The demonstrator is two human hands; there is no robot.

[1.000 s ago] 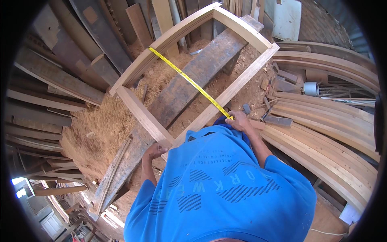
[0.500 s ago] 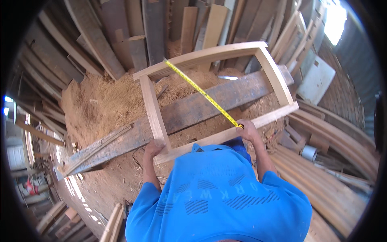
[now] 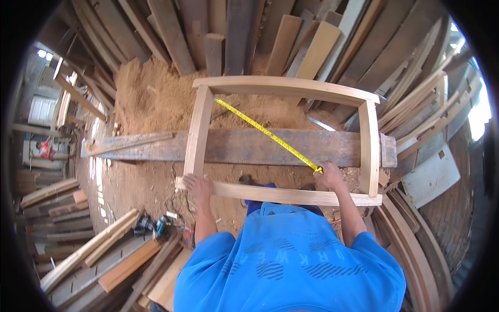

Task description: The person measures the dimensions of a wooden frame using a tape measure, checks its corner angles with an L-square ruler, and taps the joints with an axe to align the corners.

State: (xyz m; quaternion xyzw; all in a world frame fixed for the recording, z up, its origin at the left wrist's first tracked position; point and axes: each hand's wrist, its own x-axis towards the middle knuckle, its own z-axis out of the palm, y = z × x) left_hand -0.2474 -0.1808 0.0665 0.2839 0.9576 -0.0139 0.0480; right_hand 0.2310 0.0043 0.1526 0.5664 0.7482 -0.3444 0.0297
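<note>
A rectangular wooden frame [image 3: 283, 193] of pale timber rests over a weathered plank [image 3: 260, 145] in front of me. My left hand [image 3: 199, 187] grips its near left corner, fingers over the joint. My right hand [image 3: 331, 178] is closed on a tape measure [image 3: 319, 170], whose body is mostly hidden by the fingers. The yellow blade slants across the opening, its tip close to the inside of the far left corner. My right wrist is just above the near rail, towards its right end.
Boards [image 3: 286, 44] lean upright along the far side, behind a sawdust heap [image 3: 150, 86]. A teal and black power tool [image 3: 153, 224] lies at the lower left beside stacked timber [image 3: 93, 249]. On the right are a white panel [image 3: 431, 169] and long planks [image 3: 410, 249].
The view has turned, so the frame and plank appear straighter. My right hand with the tape measure has moved inward over the opening, and the blade looks shorter. My left hand stays at its corner.
</note>
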